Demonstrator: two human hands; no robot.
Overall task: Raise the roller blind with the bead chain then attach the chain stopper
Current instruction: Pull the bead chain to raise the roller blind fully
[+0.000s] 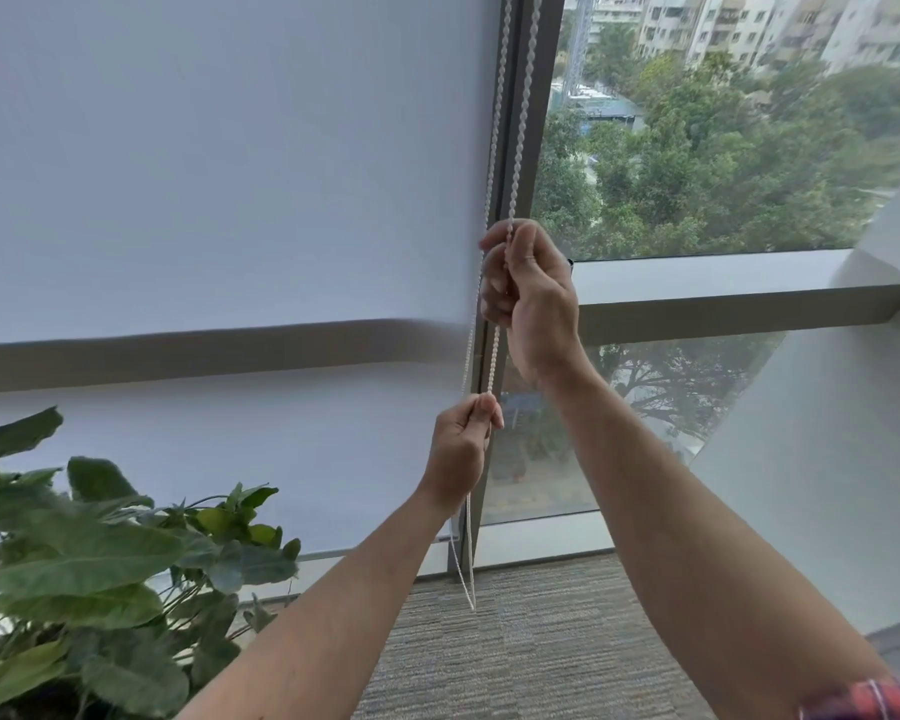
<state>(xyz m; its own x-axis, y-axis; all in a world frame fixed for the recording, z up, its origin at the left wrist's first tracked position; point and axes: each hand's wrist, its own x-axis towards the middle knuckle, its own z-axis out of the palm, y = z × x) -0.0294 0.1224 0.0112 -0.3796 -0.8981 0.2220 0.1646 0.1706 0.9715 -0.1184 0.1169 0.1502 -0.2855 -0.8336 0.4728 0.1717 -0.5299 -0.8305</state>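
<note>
Standing at the window, a person has both bare arms raised to the white bead chain [521, 96] that hangs in two strands along the dark window frame [528, 127]. The right hand [528, 298] is the higher one, its fingers curled round the right-hand strand at about the level of the sill outside, thumb uppermost. The left hand [461, 449] sits well below it, pinching that strand between thumb and curled fingers. The other strand runs just to the left of both hands, and I cannot tell whether either hand touches it. Below the left hand the chain drops in a narrow loop whose bottom hangs just above the grey carpet [531, 641]. The roller blind [219, 189] covers the left pane almost to the floor, with its bottom edge near the base of the glass. The right pane [697, 148] is uncovered and shows trees and apartment blocks outside. A leafy green plant [89, 558] stands at the lower left, in front of the blind. A red plaid sleeve [863, 701] shows at the bottom right corner, on the right arm.
</note>
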